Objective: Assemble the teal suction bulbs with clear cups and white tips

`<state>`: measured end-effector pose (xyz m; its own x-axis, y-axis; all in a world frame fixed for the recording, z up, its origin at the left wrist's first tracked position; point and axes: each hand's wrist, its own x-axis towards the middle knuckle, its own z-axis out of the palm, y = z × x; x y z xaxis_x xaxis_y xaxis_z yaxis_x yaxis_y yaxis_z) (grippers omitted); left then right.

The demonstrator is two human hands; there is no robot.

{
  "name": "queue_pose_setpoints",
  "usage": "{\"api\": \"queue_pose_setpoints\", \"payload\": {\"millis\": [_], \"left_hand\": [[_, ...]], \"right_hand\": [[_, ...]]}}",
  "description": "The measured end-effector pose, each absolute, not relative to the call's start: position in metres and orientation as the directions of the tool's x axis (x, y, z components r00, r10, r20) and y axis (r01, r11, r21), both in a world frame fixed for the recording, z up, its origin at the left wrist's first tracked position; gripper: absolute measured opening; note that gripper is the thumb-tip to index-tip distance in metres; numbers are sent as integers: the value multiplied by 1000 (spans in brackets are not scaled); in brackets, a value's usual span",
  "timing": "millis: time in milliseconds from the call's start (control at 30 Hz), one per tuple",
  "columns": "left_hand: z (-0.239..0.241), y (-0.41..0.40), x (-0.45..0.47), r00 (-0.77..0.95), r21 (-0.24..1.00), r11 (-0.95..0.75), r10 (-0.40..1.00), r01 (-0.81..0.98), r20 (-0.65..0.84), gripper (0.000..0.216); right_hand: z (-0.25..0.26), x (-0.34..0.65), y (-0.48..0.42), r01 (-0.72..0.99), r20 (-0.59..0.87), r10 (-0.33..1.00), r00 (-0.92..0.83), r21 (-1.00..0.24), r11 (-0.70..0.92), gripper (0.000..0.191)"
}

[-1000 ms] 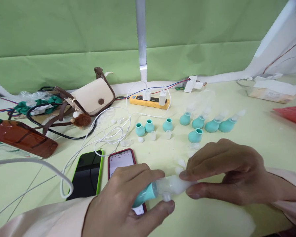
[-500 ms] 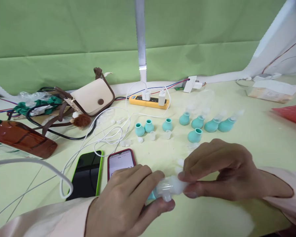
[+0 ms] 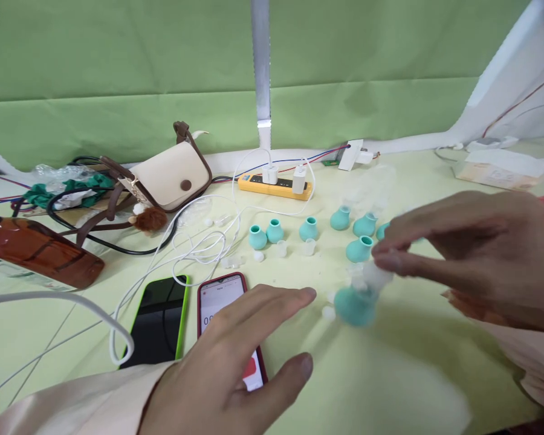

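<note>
My right hand (image 3: 476, 260) pinches the translucent top of a teal nasal aspirator (image 3: 356, 307), whose rubber bulb hangs below, blurred by motion. My left hand (image 3: 226, 362) is open, fingers and thumb apart, with nothing between them; it partly covers a red-edged phone (image 3: 222, 296). Beyond the hands stand open-necked teal bulbs: one (image 3: 359, 248) just behind the held piece, others (image 3: 308, 229) further left. Small clear cups (image 3: 281, 249) lie in front of those. Bulbs with clear tips fitted (image 3: 340, 218) stand at the back, some hidden by my right hand. A white bead-like piece (image 3: 329, 312) lies beside the held bulb.
A green-edged phone (image 3: 158, 320) and looping white cables (image 3: 208, 244) lie on the left. Behind are a cream handbag (image 3: 170, 175), a bottle of reddish liquid (image 3: 40, 251) and a yellow power strip (image 3: 274, 188). A tissue pack (image 3: 498, 172) sits far right.
My left hand has let go of the aspirator and opened. My right hand has carried it up and to the right, its bulb now hanging downward.
</note>
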<state>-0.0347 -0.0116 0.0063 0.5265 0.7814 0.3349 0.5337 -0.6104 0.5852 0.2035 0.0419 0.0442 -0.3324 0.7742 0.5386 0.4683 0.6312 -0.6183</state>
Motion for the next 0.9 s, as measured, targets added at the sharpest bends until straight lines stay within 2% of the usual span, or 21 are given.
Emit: {"api": "queue_pose_setpoints", "payload": {"millis": [100,200,333,533,700,800,900], "left_hand": [[7,-10,-34,526,588,-616,777,524,346,36],[7,-10,-33,509,582,-603,790,545,342,31],[6,-11,-33,501,581,-588,801,562,327,29],[9,-10,-34,512,589,-595,794,547,327,26],[10,-7,-35,526,563,-610,784,557,329,25],[13,-1,-37,534,530,-644,761,552,368,21],[18,6,-40,512,469,-667,745,579,428,20]], "right_hand": [[38,210,65,673,526,810,-258,-504,541,17],[26,218,91,777,483,847,-223,-437,454,19],[11,226,114,844,410,884,-224,-372,386,20],[8,232,126,910,451,869,-204,-239,338,24],[12,233,125,960,400,900,-174,-136,246,27],[11,233,120,970,534,826,-183,-41,241,30],[10,228,109,943,660,684,-310,122,310,33]]}}
